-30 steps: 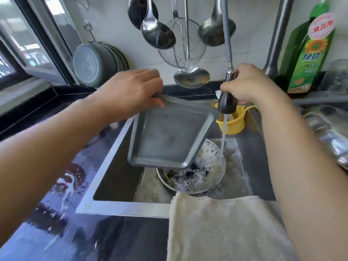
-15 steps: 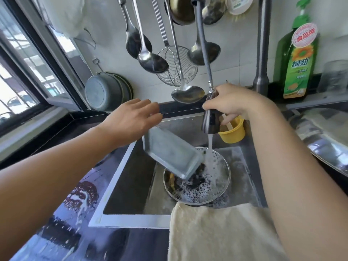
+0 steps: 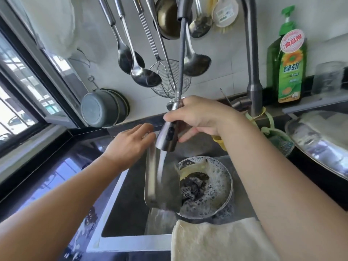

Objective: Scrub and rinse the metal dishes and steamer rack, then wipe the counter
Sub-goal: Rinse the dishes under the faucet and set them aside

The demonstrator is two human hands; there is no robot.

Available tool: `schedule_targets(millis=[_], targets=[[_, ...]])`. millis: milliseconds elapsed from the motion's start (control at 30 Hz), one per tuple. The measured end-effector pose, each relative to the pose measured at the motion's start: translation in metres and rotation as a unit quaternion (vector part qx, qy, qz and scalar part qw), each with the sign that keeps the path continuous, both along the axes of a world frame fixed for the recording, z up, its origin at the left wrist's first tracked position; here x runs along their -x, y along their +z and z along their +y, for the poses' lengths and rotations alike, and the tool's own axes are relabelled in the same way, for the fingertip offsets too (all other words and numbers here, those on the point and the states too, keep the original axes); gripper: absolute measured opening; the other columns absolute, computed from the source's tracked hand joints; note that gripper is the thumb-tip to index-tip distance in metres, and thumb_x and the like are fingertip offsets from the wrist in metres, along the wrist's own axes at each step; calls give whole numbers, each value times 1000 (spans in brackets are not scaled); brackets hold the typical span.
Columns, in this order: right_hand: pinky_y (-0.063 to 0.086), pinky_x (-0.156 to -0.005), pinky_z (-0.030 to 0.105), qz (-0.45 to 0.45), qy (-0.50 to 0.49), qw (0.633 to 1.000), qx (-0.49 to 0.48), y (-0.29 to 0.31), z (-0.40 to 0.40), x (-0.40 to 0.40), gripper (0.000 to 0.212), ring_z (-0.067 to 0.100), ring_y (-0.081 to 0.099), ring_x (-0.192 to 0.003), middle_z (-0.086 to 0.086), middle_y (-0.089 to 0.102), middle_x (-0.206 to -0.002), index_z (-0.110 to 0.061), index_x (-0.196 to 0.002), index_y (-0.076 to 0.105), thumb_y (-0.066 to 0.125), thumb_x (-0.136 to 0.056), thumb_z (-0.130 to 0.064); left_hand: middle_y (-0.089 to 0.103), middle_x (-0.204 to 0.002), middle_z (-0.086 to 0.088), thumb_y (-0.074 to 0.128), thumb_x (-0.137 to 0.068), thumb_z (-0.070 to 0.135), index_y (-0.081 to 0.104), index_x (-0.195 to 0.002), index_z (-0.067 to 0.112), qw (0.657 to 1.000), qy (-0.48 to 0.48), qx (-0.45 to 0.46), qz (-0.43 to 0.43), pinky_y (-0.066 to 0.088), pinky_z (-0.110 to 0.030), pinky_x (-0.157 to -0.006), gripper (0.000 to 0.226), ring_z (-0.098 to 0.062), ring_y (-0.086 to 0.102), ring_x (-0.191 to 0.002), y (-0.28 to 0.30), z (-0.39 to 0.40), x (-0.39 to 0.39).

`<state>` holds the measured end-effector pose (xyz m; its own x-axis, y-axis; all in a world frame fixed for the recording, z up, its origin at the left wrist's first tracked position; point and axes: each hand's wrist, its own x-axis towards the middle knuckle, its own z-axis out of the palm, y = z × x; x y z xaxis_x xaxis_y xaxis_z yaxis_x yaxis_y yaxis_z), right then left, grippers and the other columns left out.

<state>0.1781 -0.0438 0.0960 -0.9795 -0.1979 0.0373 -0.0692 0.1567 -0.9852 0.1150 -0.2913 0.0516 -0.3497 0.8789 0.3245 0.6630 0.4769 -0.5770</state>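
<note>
Left hand [image 3: 130, 146] pinches the tray [image 3: 162, 178] by its top rim, tipped steeply over the sink [image 3: 120, 206]. Right hand [image 3: 199, 117] is wrapped round the sprayer [image 3: 167, 136], rinsing it. Thin, stiff, wet metal looks slippery, so I'd grip the rim.

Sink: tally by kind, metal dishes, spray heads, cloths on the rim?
Rectangular metal tray, tilted under the water: 1
Round metal bowl of suds: 1
Grey pull-out spray head: 1
Cream cloth on front rim: 1
Total: 4
</note>
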Motion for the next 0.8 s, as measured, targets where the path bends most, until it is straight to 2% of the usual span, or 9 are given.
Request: schedule_targets(millis=[100, 167, 233, 333, 433, 500, 600, 667, 800], targets=[[64, -72, 50, 0, -11, 999, 30, -1, -7, 3, 25, 33, 75, -94, 27, 72, -108, 5, -111, 64, 69, -92, -11, 60, -120, -13, 47, -81, 10, 62, -107, 2, 997, 45, -47, -52, 45, -37, -42, 31, -39, 65, -67, -6, 1, -2], [64, -73, 51, -1, -22, 999, 49, -3, -10, 4, 24, 33, 74, -96, 27, 71, -110, 6, -110, 64, 68, -92, -9, 56, -126, -8, 57, -81, 7, 55, -114, 7, 987, 68, -112, -90, 51, -41, -49, 33, -44, 66, -68, -9, 3, -3], [64, -72, 50, 2, -32, 997, 63, -4, -12, 4, 20, 31, 73, -96, 24, 70, -108, 5, -107, 64, 67, -91, -8, 57, -132, -4, 64, -84, 2, 54, -123, 12, 968, 108, -180, -138, 51, -40, -66, 43, -45, 68, -85, -14, 4, -4], [65, -69, 46, 15, -59, 996, 62, -6, -15, 6, 10, 28, 73, -92, 17, 67, -97, 0, -96, 64, 67, -90, -8, 60, -138, 1, 65, -86, 1, 52, -139, 21, 941, 130, -245, -196, 50, -38, -83, 58, -33, 65, -111, -23, 0, -5], [65, -69, 44, 26, -85, 994, 65, -9, -15, 8, 8, 24, 72, -89, 10, 64, -90, -5, -86, 60, 67, -91, -7, 68, -130, 2, 64, -88, 6, 49, -145, 29, 912, 150, -287, -252, 47, -32, -78, 63, -26, 67, -108, -27, -2, -6], [64, -71, 45, 30, -97, 992, 81, -11, -15, 10, 12, 27, 72, -93, 9, 63, -88, -7, -84, 58, 66, -92, -7, 73, -123, -2, 61, -85, 13, 53, -140, 25, 918, 151, -280, -239, 41, -32, -71, 56, -35, 69, -102, -28, -1, -5], [64, -73, 46, 36, -121, 988, 87, -15, -17, 14, 7, 30, 71, -98, 14, 66, -98, -5, -92, 60, 66, -92, -8, 72, -127, 0, 66, -87, 3, 45, -125, 31, 923, 140, -264, -243, 44, -36, -70, 51, -39, 70, -102, -28, 1, -9], [63, -75, 49, 37, -143, 985, 86, -17, -17, 16, 16, 32, 70, -102, 18, 68, -105, 2, -101, 61, 66, -91, -9, 70, -132, 2, 69, -88, 1, 41, -119, 32, 924, 141, -248, -253, 47, -38, -70, 52, -40, 69, -103, -28, 1, -13], [62, -74, 54, 45, -165, 983, 68, -20, -15, 18, 23, 37, 69, -101, 26, 69, -105, 8, -104, 62, 66, -89, -8, 53, -144, 20, 62, -95, 13, 43, -127, 26, 921, 141, -229, -280, 52, -40, -88, 39, -27, 63, -125, -27, 3, -22]])
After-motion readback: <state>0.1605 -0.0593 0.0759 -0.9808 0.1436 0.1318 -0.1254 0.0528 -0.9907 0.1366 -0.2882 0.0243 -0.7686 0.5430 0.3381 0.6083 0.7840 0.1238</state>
